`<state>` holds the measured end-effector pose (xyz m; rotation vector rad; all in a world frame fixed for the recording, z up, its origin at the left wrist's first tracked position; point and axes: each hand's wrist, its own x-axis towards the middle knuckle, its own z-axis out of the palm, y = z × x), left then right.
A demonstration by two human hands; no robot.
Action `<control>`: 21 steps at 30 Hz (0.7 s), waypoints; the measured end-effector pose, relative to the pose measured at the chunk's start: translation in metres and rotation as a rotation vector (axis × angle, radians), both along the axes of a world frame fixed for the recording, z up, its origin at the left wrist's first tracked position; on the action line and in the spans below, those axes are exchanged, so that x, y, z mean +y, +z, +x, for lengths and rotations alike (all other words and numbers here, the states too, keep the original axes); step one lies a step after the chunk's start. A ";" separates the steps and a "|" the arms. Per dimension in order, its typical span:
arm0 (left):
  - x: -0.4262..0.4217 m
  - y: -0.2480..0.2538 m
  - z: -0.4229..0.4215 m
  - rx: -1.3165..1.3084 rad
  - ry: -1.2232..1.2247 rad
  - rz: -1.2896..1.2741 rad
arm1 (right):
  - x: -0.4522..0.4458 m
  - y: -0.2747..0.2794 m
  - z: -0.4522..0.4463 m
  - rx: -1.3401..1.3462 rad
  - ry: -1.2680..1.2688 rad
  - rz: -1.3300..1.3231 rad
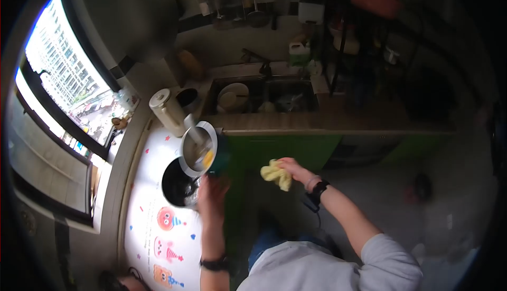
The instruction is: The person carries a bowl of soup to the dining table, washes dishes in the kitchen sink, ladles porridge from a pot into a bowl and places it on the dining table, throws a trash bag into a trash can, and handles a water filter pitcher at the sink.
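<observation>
My right hand (297, 169) is closed around a crumpled yellow cloth (277, 174), held in the air in front of the green cabinets. At the table's right edge is my left hand (212, 193), blurred, its fingers hard to make out. It is just below a white-rimmed pot (212, 135) with a teal outside, and I cannot tell whether it touches it. Inside the pot are a pale-handled utensil (194, 127) and something yellow (208, 159). Beside my left hand stands a round black container (171, 182) with shiny, clear, crinkled material (193, 190) at its right side.
A cream kettle (166, 111) stands behind the pot on the table with a cartoon-printed cover (142, 211). Beyond is a sink (211, 93) holding bowls, under a faucet (264, 69). Green cabinets (285, 148) run below the counter. A window (68, 63) is on the left.
</observation>
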<state>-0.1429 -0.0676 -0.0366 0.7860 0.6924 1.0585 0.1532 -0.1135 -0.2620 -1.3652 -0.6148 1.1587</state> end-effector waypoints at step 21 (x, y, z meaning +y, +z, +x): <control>0.526 -0.303 0.382 1.116 -0.460 0.833 | 0.102 0.155 0.311 -0.114 -0.011 -0.275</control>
